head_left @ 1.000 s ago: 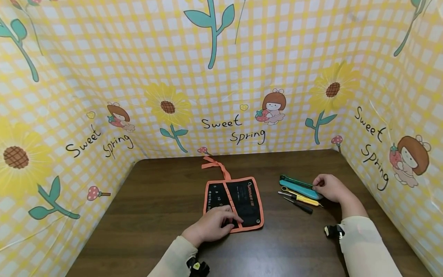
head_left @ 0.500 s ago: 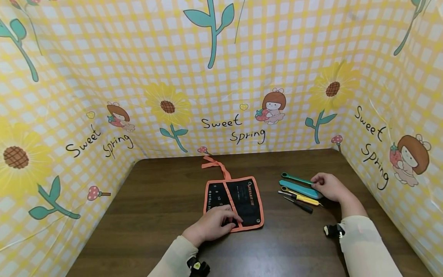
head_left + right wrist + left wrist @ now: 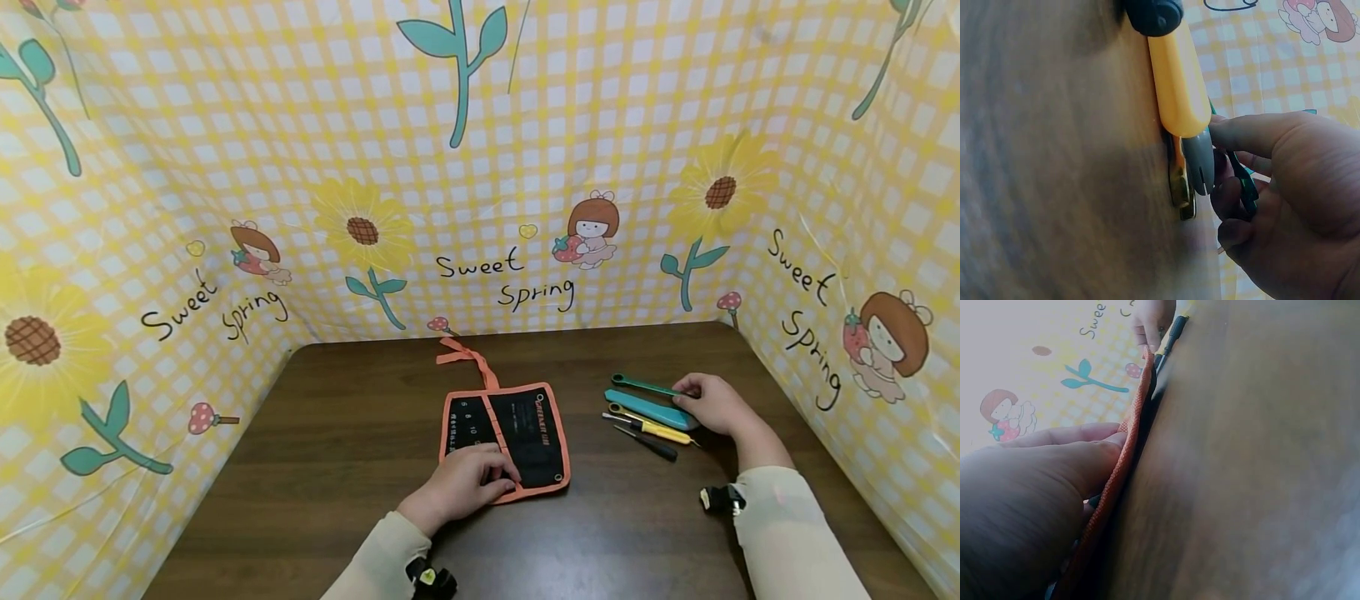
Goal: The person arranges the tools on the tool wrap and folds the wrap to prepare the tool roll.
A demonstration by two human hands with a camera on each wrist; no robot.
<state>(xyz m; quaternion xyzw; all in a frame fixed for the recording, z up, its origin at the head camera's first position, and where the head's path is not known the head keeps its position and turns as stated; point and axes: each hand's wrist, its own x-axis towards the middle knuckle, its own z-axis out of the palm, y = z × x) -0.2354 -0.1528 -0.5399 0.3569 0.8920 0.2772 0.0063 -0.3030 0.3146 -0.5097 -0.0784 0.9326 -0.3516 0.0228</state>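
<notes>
A black tool pouch (image 3: 534, 433) with orange trim lies flat mid-table. My left hand (image 3: 461, 483) rests on its near left part, and in the left wrist view its thumb and forefinger pinch the orange edge (image 3: 1124, 447). On the right, my right hand (image 3: 712, 404) holds the end of a green ring wrench (image 3: 645, 385), whose ring end points left. Just nearer lies a turquoise elongated tool (image 3: 648, 408). The right wrist view shows the green wrench (image 3: 1244, 181) among curled fingers, beside a yellow-handled tool (image 3: 1180, 81).
Next to the turquoise tool lie a gold-coloured wrench (image 3: 617, 409), the yellow-handled tool (image 3: 666, 433) and a dark-handled screwdriver (image 3: 656, 448). An orange tie strap (image 3: 480, 362) runs from the pouch to the back. Yellow checked cloth (image 3: 480, 208) encloses the wooden table (image 3: 337, 433) at back and sides.
The green wrench has turned in my right hand so its ring shows, and it now stands apart from the turquoise tool. My left hand and the pouch are nearly unmoved.
</notes>
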